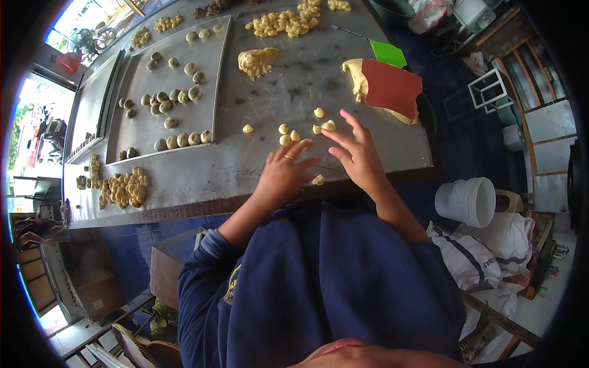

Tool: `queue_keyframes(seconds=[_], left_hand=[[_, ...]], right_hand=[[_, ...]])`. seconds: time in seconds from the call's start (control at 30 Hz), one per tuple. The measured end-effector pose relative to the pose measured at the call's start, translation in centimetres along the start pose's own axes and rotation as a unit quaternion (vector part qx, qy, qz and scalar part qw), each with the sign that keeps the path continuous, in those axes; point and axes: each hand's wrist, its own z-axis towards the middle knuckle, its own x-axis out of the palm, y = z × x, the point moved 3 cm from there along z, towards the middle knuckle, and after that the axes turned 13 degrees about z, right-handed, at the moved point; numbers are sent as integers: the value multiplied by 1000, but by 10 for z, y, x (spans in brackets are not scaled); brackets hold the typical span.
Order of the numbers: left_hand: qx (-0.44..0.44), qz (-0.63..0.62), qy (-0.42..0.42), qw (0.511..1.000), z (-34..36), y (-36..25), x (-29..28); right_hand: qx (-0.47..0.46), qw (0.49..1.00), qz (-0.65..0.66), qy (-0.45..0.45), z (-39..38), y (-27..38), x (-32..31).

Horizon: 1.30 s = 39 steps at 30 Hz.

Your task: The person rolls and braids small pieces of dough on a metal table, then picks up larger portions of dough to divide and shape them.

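My left hand, with a ring on one finger, hovers low over the metal table's near side. Its fingers are spread, and the fingertips come close to a few small pale-yellow dough pieces. To its right, my right hand is open, thumb and fingers apart. Its fingertips reach to a pair of dough pieces, touching or just beside them. Single dough pieces lie around: one farther off, one to the left, and one by the table's near edge.
A metal tray with several grey-green balls lies left. A dough lump and piled dough pieces sit farther back. At right, a red sheet covers dough, beside a green scraper. A white bucket stands off the table.
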Motion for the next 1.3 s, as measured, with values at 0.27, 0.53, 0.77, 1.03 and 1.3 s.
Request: queue_keyframes(seconds=[0.27, 0.53, 0.77, 1.03, 1.3], left_hand=[[8, -178, 95, 979, -1, -13, 23], [-186, -374, 36, 908, -7, 12, 3], [-242, -411, 28, 878, -15, 33, -13], [-261, -504, -24, 823, -14, 42, -19], [-288, -374, 42, 881, -11, 45, -24]], right_hand=[[5, 1000, -24, -10, -12, -24, 6], [20, 1000, -24, 0, -14, -31, 7], [17, 999, -23, 15, -9, -29, 11], [25, 999, -10, 24, -5, -27, 13], [49, 998, -17, 39, -7, -30, 9]])
